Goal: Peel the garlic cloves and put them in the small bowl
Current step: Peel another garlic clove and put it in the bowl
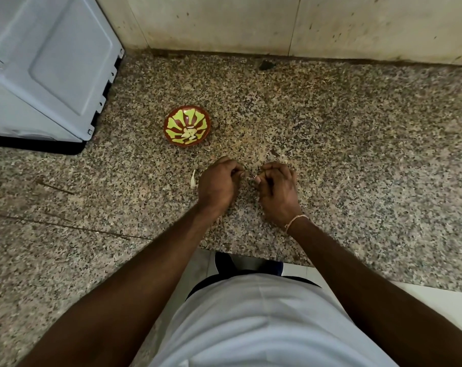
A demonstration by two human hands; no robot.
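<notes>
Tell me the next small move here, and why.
Probably finish stripping the skin: both hands, left hand and right hand, pinch a small garlic clove between them, short of the red and yellow patterned small bowl, which already holds peeled cloves.

dim, even light; soft focus, wide-angle bending at edges.

Countertop: speckled polished stone, granite-like, faint sheen. Small bowl: glossy glazed ceramic, red with yellow-green pattern. Appliance: smooth matt plastic casing, possibly painted metal. Wall: smooth tile, stained. Shirt: white cloth.
</notes>
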